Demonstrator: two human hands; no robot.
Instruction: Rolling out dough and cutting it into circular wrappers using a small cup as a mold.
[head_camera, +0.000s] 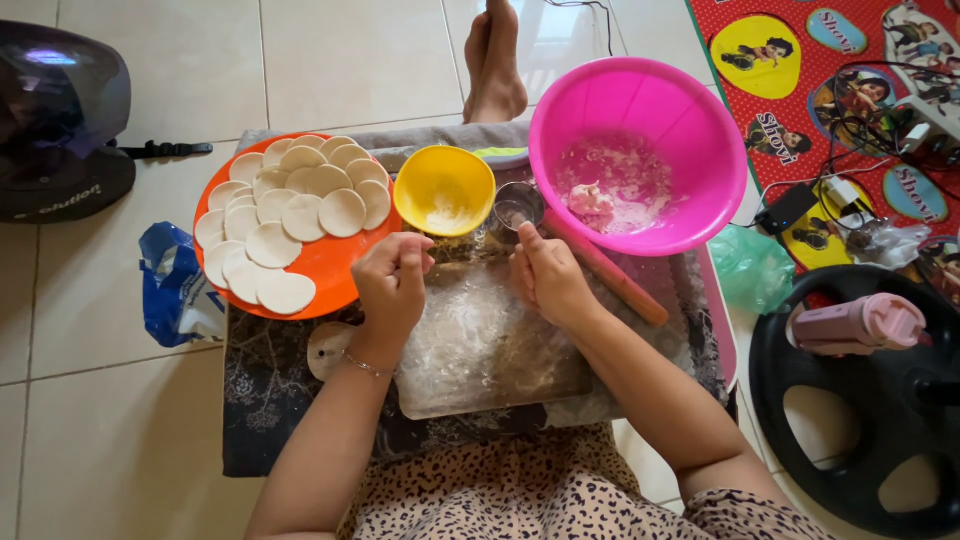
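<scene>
Tiled floor (350, 60), floured board (480, 350)

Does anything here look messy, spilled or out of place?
Flour is smeared across the wooden board under both hands, and dough scraps cling inside the pink bowl. The dough rounds sit neatly on the orange plate.

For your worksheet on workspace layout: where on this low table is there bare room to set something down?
The floured board is bare below the left hand and right hand. The table's top edge is crowded: orange plate of dough discs, yellow bowl, pink bowl, rolling pin.
</scene>
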